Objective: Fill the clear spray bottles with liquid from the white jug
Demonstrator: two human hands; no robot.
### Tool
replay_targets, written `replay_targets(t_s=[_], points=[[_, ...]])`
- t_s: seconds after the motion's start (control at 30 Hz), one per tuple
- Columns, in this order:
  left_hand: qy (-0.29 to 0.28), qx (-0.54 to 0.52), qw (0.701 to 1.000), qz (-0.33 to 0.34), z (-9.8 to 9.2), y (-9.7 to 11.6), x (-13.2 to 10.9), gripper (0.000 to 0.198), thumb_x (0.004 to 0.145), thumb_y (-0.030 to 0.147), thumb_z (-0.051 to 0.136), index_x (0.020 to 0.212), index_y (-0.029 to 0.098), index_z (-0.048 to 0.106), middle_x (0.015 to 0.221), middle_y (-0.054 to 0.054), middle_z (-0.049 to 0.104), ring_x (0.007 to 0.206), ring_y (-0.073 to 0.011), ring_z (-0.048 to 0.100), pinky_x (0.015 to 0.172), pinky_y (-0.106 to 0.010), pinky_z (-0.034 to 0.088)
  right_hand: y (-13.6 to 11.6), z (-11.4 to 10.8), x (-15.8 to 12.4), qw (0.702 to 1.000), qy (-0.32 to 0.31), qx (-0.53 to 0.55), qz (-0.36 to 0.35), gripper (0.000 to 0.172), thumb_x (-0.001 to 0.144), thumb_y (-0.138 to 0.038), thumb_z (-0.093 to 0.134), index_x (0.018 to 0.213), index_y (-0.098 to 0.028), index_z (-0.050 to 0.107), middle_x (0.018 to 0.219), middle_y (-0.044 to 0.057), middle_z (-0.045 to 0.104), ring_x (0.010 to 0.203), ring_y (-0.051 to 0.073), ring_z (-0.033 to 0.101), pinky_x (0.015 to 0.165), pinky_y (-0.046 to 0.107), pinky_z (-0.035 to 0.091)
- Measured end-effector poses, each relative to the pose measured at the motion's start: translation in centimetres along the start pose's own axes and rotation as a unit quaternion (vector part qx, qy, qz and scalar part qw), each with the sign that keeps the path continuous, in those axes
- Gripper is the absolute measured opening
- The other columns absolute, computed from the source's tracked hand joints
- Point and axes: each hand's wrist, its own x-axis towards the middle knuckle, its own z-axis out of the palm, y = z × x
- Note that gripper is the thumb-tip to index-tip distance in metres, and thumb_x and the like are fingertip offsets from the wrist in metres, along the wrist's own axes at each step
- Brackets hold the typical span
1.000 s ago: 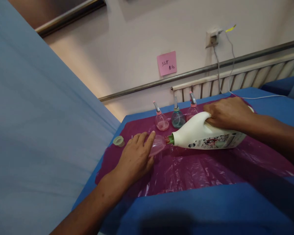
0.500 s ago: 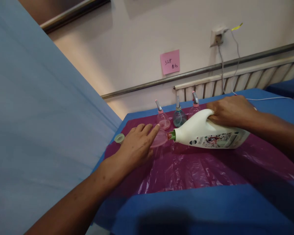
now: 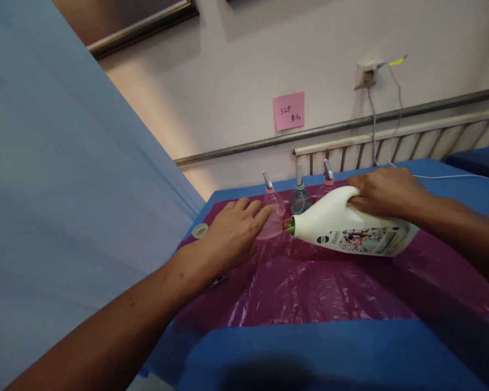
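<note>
My right hand (image 3: 385,191) grips the handle of a large white detergent jug (image 3: 350,231), tipped on its side with its green neck pointing left. The spout sits at the rim of a small clear pink bottle or funnel (image 3: 271,227), which my left hand (image 3: 234,234) holds with curled fingers. Both are above a magenta plastic sheet (image 3: 309,282) on a blue-covered table.
Three small bottles with grey pump spouts stand behind: pink (image 3: 272,196), teal (image 3: 300,196), pink (image 3: 328,175). A pale green cap (image 3: 199,231) lies at the sheet's left edge. A blue drape (image 3: 57,190) rises at left. Wall socket with cable (image 3: 367,76) and pink note (image 3: 289,110) behind.
The view has shifted and both hands with the jug and pink vessel sit slightly farther back, closer to the three pump bottles. Both grips are unchanged.
</note>
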Motion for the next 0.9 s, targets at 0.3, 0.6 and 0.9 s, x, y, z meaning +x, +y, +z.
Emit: replay_targets(t_s=[0.3,0.6,0.9], points=[[-0.001,0.044,0.999,0.008,-0.7,0.1,0.8,0.077,0.086,0.006,0.065,0.162,0.019,0.059,0.150,-0.017,0.071,0.132,-0.0399,0.064,0.110,-0.053,0.054,0.7,0.4,0.3,1.000,-0.004,-0.005,-0.002,0.042,0.101,-0.056,0.053,0.112,-0.031,0.085,0.099,0.015,0.084,0.087,0.034,0.074,0.068,0.040,0.033],[0.017,0.073,0.997,0.036,-1.1,-0.1,1.6,0.070,0.087,0.004,0.064,0.155,0.019,0.063,0.148,-0.016,0.071,0.126,-0.0374,0.064,0.108,-0.050,0.052,0.9,0.4,0.4,1.000,-0.018,-0.016,0.000,0.045,0.101,-0.054,0.048,0.114,-0.029,0.083,0.103,0.016,0.085,0.092,0.037,0.077,0.069,0.041,0.034],[0.019,0.134,0.989,0.061,-2.5,0.3,2.4,0.065,0.092,0.010,0.069,0.156,0.018,0.061,0.148,-0.018,0.072,0.128,-0.0374,0.066,0.101,-0.048,0.052,1.1,0.4,0.5,0.999,-0.037,-0.025,0.010,0.045,0.103,-0.052,0.047,0.121,-0.028,0.081,0.110,0.015,0.085,0.099,0.037,0.079,0.070,0.040,0.033]])
